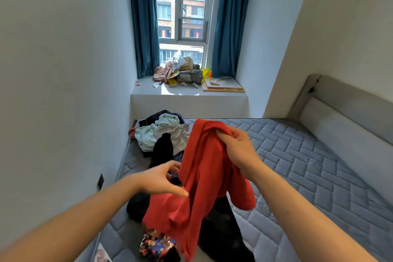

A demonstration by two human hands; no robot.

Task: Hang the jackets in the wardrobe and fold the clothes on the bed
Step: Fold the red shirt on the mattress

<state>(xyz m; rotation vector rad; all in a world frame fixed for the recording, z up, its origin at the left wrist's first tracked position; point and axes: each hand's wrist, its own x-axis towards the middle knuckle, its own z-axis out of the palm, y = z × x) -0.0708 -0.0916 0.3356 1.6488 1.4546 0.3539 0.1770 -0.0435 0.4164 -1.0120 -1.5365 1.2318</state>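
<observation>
A red garment (pixel 204 168) hangs crumpled above the grey quilted mattress (pixel 308 166). My right hand (pixel 238 149) grips its upper edge, fingers curled into the cloth. My left hand (pixel 163 178) reaches at the garment's left side, thumb against the red fabric and fingers spread and loosely bent; whether it holds the cloth is unclear. Behind lies a heap of clothes (pixel 163 134): white patterned pieces, a black item (pixel 162 151) and dark blue ones. A flower-print cloth (pixel 157 244) lies near the bottom edge, with dark clothing (pixel 221 236) beside it.
The bed's left side runs along a white wall (pixel 63 91). A padded grey headboard (pixel 344 117) stands on the right. Beyond the bed a window ledge (pixel 187 91) holds boxes, bags and boards between blue curtains (pixel 144 23). The wardrobe is out of view.
</observation>
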